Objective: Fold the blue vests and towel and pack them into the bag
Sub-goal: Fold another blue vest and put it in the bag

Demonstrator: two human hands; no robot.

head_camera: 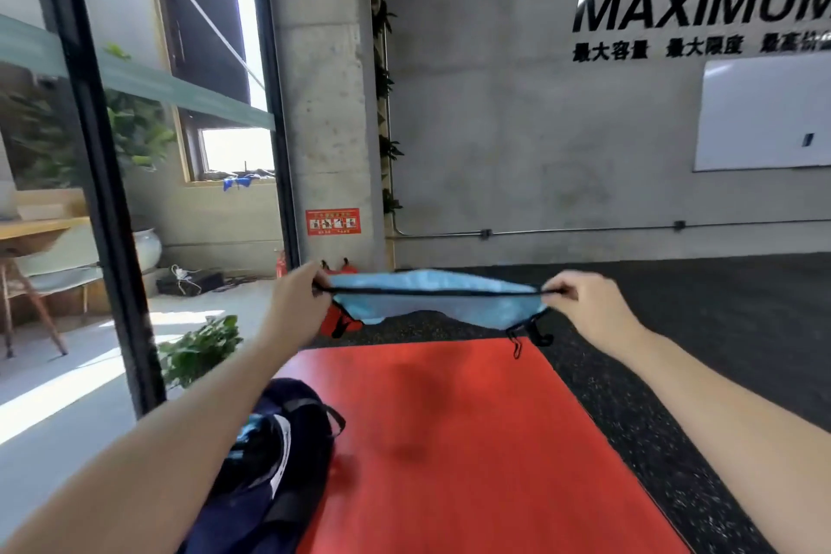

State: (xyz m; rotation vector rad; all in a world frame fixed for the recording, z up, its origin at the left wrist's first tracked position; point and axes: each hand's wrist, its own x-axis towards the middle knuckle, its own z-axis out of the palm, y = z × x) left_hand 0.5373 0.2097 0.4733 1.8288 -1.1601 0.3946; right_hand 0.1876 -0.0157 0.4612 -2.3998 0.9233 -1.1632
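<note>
blue vest [431,299] hanging stretched in mid-air above red mat [449,441] | left hand [297,297] and right hand [580,301] pinching its black-trimmed ends | bag [270,463] lying open beside mat | risk: slack middle sagging, fold going crooked

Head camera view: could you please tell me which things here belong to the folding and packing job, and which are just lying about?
Part of the job:
- blue vest, stretched in the air between the left hand and the right hand
- dark bag, on the floor beside the red mat

Just lying about:
- whiteboard
- potted plant
- chair
- white vase
</note>
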